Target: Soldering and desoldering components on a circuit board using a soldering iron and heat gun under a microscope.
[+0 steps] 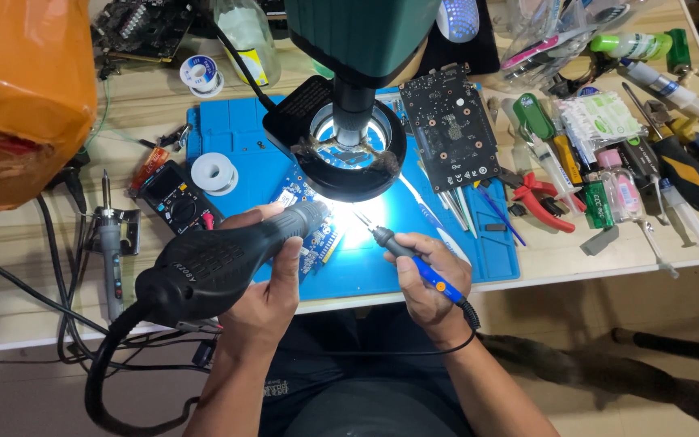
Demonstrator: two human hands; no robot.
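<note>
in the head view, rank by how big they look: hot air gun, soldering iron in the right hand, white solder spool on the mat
1. hot air gun, though it is nearer the camera
2. soldering iron
3. white solder spool

My left hand [264, 295] grips the black hot-air gun [220, 263]; my right hand [430, 279] holds a soldering iron [402, 251] over the blue circuit board [317, 235] at frame center.

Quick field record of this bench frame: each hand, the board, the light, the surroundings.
left hand: left hand grips a black hot air gun, nozzle aimed at the board
right hand: right hand holds a blue-handled soldering iron, tip toward the lit spot
board: small blue circuit board on the blue mat
light: ring light of a microscope, lit, above the board
nearby: black circuit board, solder spool, multimeter, red pliers
</note>
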